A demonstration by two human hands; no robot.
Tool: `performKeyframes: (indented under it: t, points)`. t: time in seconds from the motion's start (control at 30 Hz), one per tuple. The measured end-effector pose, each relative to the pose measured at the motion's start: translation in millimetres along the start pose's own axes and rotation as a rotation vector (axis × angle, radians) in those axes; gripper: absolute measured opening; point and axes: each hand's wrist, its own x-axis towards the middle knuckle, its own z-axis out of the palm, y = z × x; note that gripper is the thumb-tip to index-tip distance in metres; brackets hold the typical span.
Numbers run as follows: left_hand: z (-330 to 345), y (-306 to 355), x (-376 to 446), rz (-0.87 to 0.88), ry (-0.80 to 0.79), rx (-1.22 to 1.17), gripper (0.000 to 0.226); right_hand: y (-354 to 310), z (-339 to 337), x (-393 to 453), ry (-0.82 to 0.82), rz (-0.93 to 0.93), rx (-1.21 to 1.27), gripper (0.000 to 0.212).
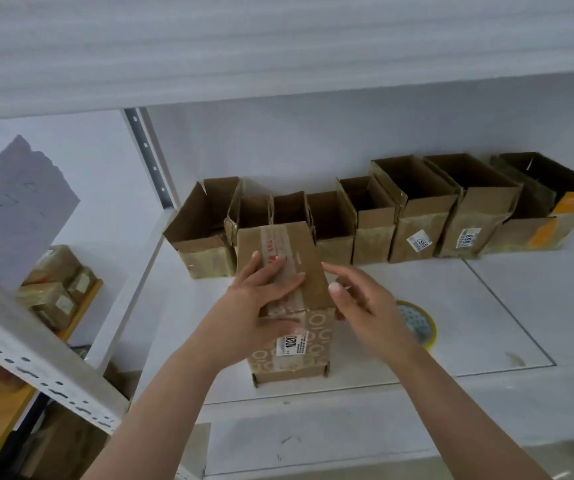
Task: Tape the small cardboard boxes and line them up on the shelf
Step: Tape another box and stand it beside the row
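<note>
At the centre of the frame, a small cardboard box (292,341) is stood on the white shelf (486,306), its top flap taped. The box is gripped by the left hand (261,303), fingers laid across the tape strip and thumb curled against the front face near the label. The right hand (358,299) is held loosely open just beside the box's right edge; whether it touches cannot be told. For a sound seal, the strip is best pressed flat from the middle outward while the box is steadied. Right of the hands, a tape roll (417,323) is lying flat. Farther back, a row of open boxes (382,220) is lined along the wall.
</note>
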Motion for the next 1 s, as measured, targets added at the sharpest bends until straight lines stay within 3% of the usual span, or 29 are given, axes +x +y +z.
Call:
performKeyframes:
  t: [0.07, 0.13, 0.23, 0.33, 0.4, 0.47, 0.63, 0.7, 0.77, 0.87, 1.0]
  points:
    - [-7.0, -2.9, 1.9, -0.009, -0.014, -0.028, 0.072, 11.7, -15.8, 0.9, 0.104, 0.131, -0.063, 0.031]
    - [-11.7, -3.5, 0.8, -0.03, -0.032, 0.044, 0.071, 30.2, -39.4, 0.7, 0.122, 0.304, -0.373, 0.028]
    - [-7.7, 9.5, 4.4, 0.021, 0.082, 0.1, 0.069, 55.1, -61.3, -2.5, -0.146, 0.527, -0.849, 0.032]
    - [3.4, 27.4, 13.0, 0.06, 0.175, 0.068, 0.058, 73.7, -59.8, -12.5, -0.411, 0.638, -1.037, 0.031]
    - [12.2, 30.5, 16.2, 0.065, 0.158, 0.164, 0.053, 83.9, -53.9, -22.7, -0.471, 0.65, -1.158, 0.034]
    - [16.6, 28.6, 15.8, 0.083, 0.162, 0.227, 0.053, 85.1, -51.1, -30.1, -0.382, 0.617, -1.23, 0.033]
    - [16.6, 25.8, 16.1, 0.072, 0.158, 0.187, 0.051, 50.5, -66.7, -18.8, -0.249, 0.557, -1.111, 0.015]
    - [15.7, 28.4, 16.7, 0.026, 0.161, 0.098, 0.052, 19.6, -76.2, -8.8, -0.167, 0.484, -0.812, 0.021]
    - [9.7, 32.6, 15.3, -0.038, 0.193, -0.179, 0.059, -14.1, -78.8, -2.1, -0.127, 0.364, -0.516, 0.022]
    - [-4.8, 38.9, 15.9, -0.065, 0.345, -0.482, 0.07, -59.5, -72.3, 1.9, -0.197, 0.205, -0.387, 0.013]
    - [-20.9, 47.3, 18.5, -0.009, 0.378, -0.373, 0.069, -91.1, -60.1, 2.8, -0.285, 0.115, -0.388, 0.02]
